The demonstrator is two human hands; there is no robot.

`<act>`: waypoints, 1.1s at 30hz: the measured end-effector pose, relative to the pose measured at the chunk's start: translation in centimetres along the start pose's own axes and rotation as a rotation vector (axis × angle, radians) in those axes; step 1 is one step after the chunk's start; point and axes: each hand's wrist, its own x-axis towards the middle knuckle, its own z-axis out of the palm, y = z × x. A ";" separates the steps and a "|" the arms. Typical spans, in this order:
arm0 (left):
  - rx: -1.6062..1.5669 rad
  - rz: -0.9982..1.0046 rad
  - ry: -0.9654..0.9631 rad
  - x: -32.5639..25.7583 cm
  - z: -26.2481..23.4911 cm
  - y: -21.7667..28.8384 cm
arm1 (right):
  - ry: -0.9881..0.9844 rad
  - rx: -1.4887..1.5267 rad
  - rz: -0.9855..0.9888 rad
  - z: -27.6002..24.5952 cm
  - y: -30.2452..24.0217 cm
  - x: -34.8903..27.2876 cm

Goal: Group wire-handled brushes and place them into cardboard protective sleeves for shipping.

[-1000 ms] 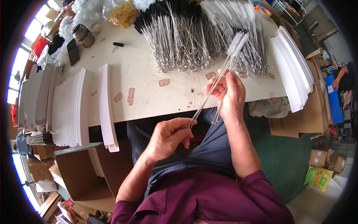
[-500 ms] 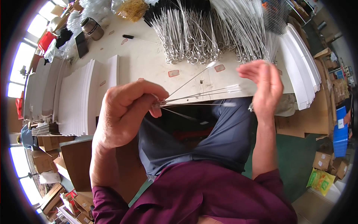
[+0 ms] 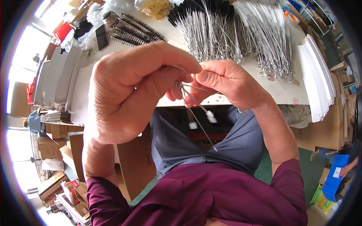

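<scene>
My left hand [image 3: 132, 83] is closed, thumb against the fingers, around the ring ends of several thin wire brushes. Their stems hang down from it, and a small white-tipped brush end [image 3: 211, 116] shows below. My right hand [image 3: 230, 81] meets it, thumb and fingers pinched together. Dark spiral-bristled brushes [image 3: 139, 30] stick out beyond my left hand, and their stems run behind it toward my right hand. Small metal rings [image 3: 243, 111] show under the right hand, at the wrist. The grip on these stems is mostly hidden.
Piles of ringed brushes, black-bristled [image 3: 211, 34] and white-bristled [image 3: 267, 34], cover the back of the table. White card stacks stand at the left [image 3: 56, 75] and right [image 3: 316, 75]. A metal flask [image 3: 110, 19] and a dark phone [image 3: 101, 37] are at the back left.
My right hand has moved left to meet my left hand. The dark-bristled brushes have swung from the upper right to the upper left. The wire brushes in my left hand now point downward.
</scene>
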 end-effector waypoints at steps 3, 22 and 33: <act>-0.141 0.008 0.034 0.3 0.4 0.1 | -0.020 0.018 -0.058 0.9 0.7 0.9; 0.121 -0.136 0.269 -2.2 0.8 -7.7 | 0.159 0.214 0.173 2.4 7.7 -4.6; 0.259 -0.237 0.223 -4.0 2.9 -10.6 | 0.291 -0.085 0.187 2.6 10.6 -6.3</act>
